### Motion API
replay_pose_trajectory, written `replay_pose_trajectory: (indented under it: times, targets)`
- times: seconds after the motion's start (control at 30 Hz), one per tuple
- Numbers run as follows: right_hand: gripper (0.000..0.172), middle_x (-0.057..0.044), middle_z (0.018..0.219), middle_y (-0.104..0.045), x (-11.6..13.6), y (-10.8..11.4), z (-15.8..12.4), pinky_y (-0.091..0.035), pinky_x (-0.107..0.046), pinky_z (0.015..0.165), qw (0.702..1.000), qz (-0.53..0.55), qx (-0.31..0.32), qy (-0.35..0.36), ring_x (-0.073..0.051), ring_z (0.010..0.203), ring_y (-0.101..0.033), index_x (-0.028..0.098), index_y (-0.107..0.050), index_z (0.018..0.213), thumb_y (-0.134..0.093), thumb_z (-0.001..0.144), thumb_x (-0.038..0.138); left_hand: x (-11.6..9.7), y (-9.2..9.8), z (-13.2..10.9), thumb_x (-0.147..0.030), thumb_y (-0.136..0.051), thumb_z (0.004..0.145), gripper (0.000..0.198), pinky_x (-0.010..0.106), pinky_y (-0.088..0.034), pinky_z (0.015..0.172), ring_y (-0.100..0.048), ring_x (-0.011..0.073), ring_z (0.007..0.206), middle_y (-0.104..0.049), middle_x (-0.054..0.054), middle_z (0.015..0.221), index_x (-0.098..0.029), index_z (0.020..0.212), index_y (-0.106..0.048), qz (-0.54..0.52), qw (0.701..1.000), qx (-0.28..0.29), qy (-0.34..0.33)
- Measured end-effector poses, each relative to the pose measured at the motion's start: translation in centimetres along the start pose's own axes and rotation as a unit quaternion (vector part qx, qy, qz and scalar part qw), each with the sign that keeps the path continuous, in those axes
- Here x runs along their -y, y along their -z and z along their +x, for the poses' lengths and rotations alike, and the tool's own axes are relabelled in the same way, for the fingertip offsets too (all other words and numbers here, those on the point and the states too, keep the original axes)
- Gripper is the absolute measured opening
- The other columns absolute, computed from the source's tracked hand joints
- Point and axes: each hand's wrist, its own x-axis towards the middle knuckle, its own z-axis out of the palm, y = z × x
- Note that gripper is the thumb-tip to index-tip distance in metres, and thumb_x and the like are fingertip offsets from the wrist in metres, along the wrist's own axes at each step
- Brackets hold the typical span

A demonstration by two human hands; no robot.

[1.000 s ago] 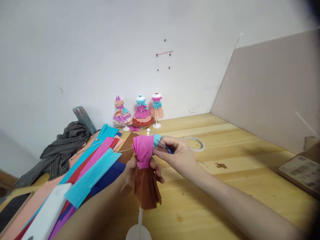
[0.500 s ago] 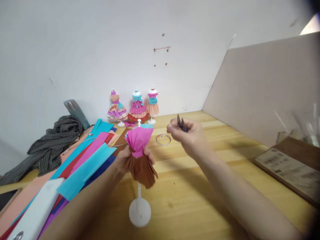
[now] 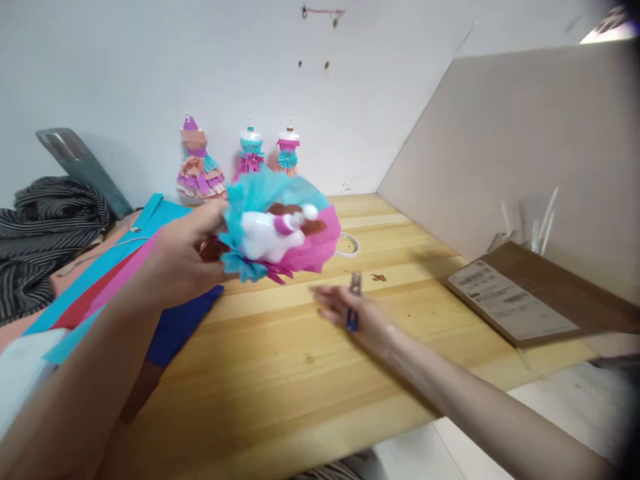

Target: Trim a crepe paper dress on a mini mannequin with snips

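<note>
My left hand [image 3: 193, 253] grips a small dress form [image 3: 273, 237] dressed in blue, pink and brown crepe paper. The form is tipped so that its white top and pink neck face me, and it is blurred by motion. Lower and to the right, my right hand [image 3: 353, 313] is over the wooden table with small dark scissors [image 3: 354, 303] held in it, its fingertips pointing left. A white ring [image 3: 349, 245] lies on the table behind the tilted form.
Three dressed forms [image 3: 200, 160] stand by the wall. Crepe paper strips [image 3: 115, 273], a striped cloth [image 3: 55, 220] and a grey-green case [image 3: 83, 167] lie at the left. A cardboard box [image 3: 520, 300] and a holder with white sticks [image 3: 537, 230] are at the right.
The dress form has been lifted off the table and tipped toward me by my left hand. My right hand has moved lower with the scissors. The camera view has shifted.
</note>
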Motion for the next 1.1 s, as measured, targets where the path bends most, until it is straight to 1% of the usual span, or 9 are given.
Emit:
replay_pose_trajectory:
  times: [0.1, 0.17, 0.43, 0.57, 0.7, 0.8, 0.9, 1.0, 1.1]
  targets:
    - [0.013, -0.004, 0.097, -0.074, 2.8, 4.2, 1.2, -0.058, -0.025, 0.077, 0.989, 0.03, -0.112, 0.096, -0.016, 0.09, -0.069, 0.021, -0.067, 0.076, -0.059, 0.086, 0.024, -0.9, -0.8, 0.1, -0.02, -0.078, 0.066, 0.027, 0.027, -0.047, 0.079, -0.058, 0.0177, 0.089, -0.067, 0.003, 0.092, -0.014, 0.09, -0.071, 0.068, 0.994, 0.049, -0.067]
    - [0.012, -0.004, 0.1, -0.073, 3.7, 4.8, 1.6, -0.057, -0.026, 0.08, 0.98, 0.046, -0.138, 0.139, -0.016, 0.094, -0.068, 0.021, -0.066, 0.076, -0.059, 0.086, 0.022, -1.2, -1.2, 0.4, -0.017, -0.077, 0.067, 0.029, 0.023, -0.046, 0.078, -0.057, 0.016, 0.087, -0.067, 0.002, 0.094, -0.014, 0.095, -0.071, 0.117, 0.986, 0.031, -0.115]
    - [0.011, -0.009, 0.102, -0.07, 1.1, -1.4, 6.8, -0.056, -0.036, 0.086, 0.982, 0.066, -0.097, 0.149, -0.02, 0.097, -0.067, 0.015, -0.067, 0.09, -0.061, 0.089, 0.024, -0.9, -1.2, 0.6, -0.024, -0.074, 0.075, 0.035, 0.02, -0.045, 0.07, -0.058, 0.0119, 0.076, -0.069, 0.001, 0.094, -0.016, 0.109, -0.068, 0.147, 0.975, -0.04, -0.16]
    - [0.026, -0.008, 0.113, -0.063, 2.1, 3.0, 6.8, -0.055, -0.038, 0.079, 0.965, 0.076, -0.174, 0.182, -0.018, 0.094, -0.064, 0.015, -0.06, 0.114, -0.057, 0.093, 0.031, -1.0, -1.2, 0.5, -0.021, -0.072, 0.076, 0.029, 0.018, -0.045, 0.068, -0.059, 0.0117, 0.077, -0.069, 0.0, 0.09, -0.014, 0.103, -0.069, 0.17, 0.967, -0.039, -0.184]
    - [0.01, -0.003, 0.095, -0.069, 4.2, 7.8, 3.1, -0.056, -0.024, 0.079, 0.942, 0.076, -0.236, 0.225, -0.012, 0.089, -0.067, 0.018, -0.066, 0.088, -0.057, 0.09, 0.023, -1.3, -1.4, 0.5, -0.018, -0.069, 0.075, 0.025, 0.015, -0.045, 0.063, -0.06, 0.0095, 0.073, -0.069, -0.003, 0.085, -0.015, 0.099, -0.068, 0.2, 0.962, -0.048, -0.181]
    - [0.007, -0.001, 0.096, -0.072, 4.2, 8.0, 0.0, -0.056, -0.02, 0.083, 0.949, 0.048, -0.212, 0.23, -0.012, 0.094, -0.068, 0.021, -0.068, 0.085, -0.062, 0.084, 0.025, -1.5, -1.5, 0.4, -0.012, -0.067, 0.072, 0.027, 0.012, -0.045, 0.064, -0.061, 0.0076, 0.074, -0.069, -0.005, 0.086, -0.017, 0.098, -0.067, 0.243, 0.953, -0.05, -0.172]
    - [0.015, -0.012, 0.094, -0.075, 2.5, 6.3, -1.8, -0.06, -0.035, 0.081, 0.982, -0.009, -0.129, 0.139, -0.025, 0.091, -0.072, 0.015, -0.071, 0.081, -0.071, 0.076, 0.029, -1.6, -1.5, 0.4, -0.012, -0.067, 0.071, 0.028, 0.011, -0.045, 0.066, -0.062, 0.0065, 0.075, -0.07, -0.005, 0.087, -0.017, 0.098, -0.068, 0.268, 0.947, -0.044, -0.17]
    - [0.016, -0.018, 0.091, -0.075, 1.6, 5.6, -1.6, -0.061, -0.042, 0.079, 0.993, -0.057, -0.081, 0.066, -0.032, 0.088, -0.073, 0.012, -0.072, 0.077, -0.074, 0.073, 0.027, -1.6, -1.4, 0.3, -0.016, -0.069, 0.072, 0.026, 0.011, -0.045, 0.067, -0.062, 0.007, 0.077, -0.07, -0.004, 0.088, -0.017, 0.098, -0.069, 0.274, 0.948, -0.04, -0.16]
    - [0.016, -0.017, 0.088, -0.075, 3.3, 7.1, 0.2, -0.061, -0.035, 0.079, 0.986, -0.082, -0.108, 0.093, -0.027, 0.087, -0.073, 0.014, -0.07, 0.072, -0.067, 0.078, 0.029, -1.6, -1.4, 0.2, -0.017, -0.07, 0.072, 0.029, 0.011, -0.045, 0.067, -0.062, 0.0073, 0.079, -0.07, -0.003, 0.091, -0.016, 0.102, -0.069, 0.276, 0.948, -0.034, -0.153]
